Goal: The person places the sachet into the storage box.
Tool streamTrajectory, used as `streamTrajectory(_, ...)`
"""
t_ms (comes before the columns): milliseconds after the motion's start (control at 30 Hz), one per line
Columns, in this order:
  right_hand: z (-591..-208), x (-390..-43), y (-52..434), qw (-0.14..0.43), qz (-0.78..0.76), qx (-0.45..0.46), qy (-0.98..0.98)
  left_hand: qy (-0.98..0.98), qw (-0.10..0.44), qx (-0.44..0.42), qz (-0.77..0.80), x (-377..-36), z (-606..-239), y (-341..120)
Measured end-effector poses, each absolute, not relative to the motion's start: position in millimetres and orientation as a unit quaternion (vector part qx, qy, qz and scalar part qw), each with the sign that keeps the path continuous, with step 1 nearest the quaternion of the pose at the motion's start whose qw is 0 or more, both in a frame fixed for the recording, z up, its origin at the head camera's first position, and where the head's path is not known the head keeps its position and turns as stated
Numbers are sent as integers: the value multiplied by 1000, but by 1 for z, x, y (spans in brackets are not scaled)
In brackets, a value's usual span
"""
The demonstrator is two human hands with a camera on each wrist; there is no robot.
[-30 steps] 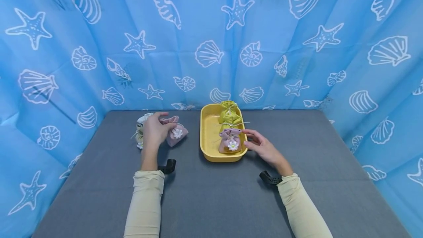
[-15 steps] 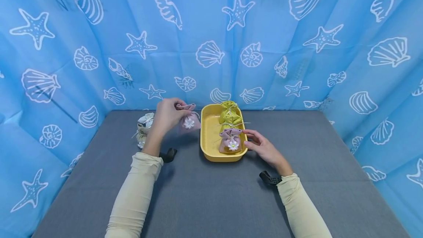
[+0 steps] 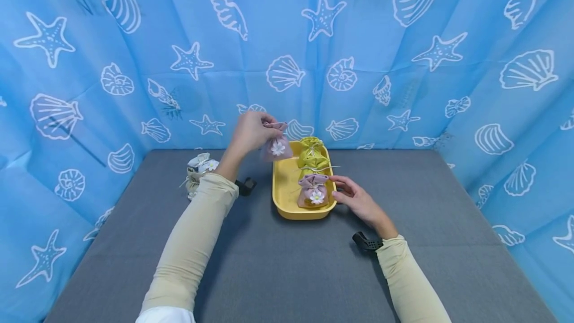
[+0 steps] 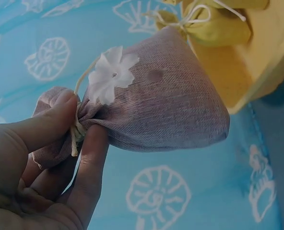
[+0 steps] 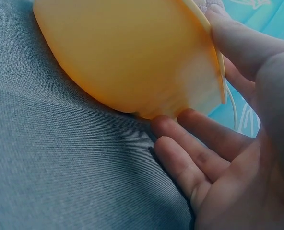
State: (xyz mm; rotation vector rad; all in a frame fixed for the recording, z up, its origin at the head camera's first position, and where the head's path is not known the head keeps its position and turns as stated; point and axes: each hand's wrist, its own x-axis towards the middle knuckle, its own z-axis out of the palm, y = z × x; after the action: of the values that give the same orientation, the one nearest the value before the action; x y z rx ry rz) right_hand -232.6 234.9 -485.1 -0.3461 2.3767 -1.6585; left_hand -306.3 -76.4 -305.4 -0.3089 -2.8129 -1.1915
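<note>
Since the earlier frames the left hand (image 3: 251,131) has carried the pink pouch (image 3: 277,147) up off the cloth and rightwards; it now hangs in the air at the centre of the head view, over the far left corner of the yellow tray (image 3: 283,191). Thumb and forefinger pinch the pouch at its gathered, string-tied neck, as the left wrist view shows (image 4: 154,105), with its white paper flower just beside the thumb.

A grey cloth-covered table (image 3: 291,263) fills the lower half of the head view, walled on three sides by a blue curtain (image 3: 403,64) printed with white shells and starfish.

The right hand (image 3: 354,197) has stayed at the tray's right edge, fingers loosely extended against its outer wall and gripping nothing; the right wrist view shows the fingertips (image 5: 173,125) touching the tray's underside at the table.

Inside the tray lie a second pink pouch (image 3: 312,191) with a white flower at the near end and a green pouch (image 3: 311,152) at the far end. A cream pouch (image 3: 198,171) sits on the table, left of centre, partly behind the left sleeve.
</note>
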Motion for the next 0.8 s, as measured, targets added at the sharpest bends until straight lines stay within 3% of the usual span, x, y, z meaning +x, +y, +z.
streamTrajectory(333, -486, -232, 237, 114, -573, -121, 802, -906, 24, -70, -417, -334, -320, -47)
streamTrajectory(800, -485, -231, 238, 109, -574, -123, 802, -905, -6, -19, -424, -344, -343, -19)
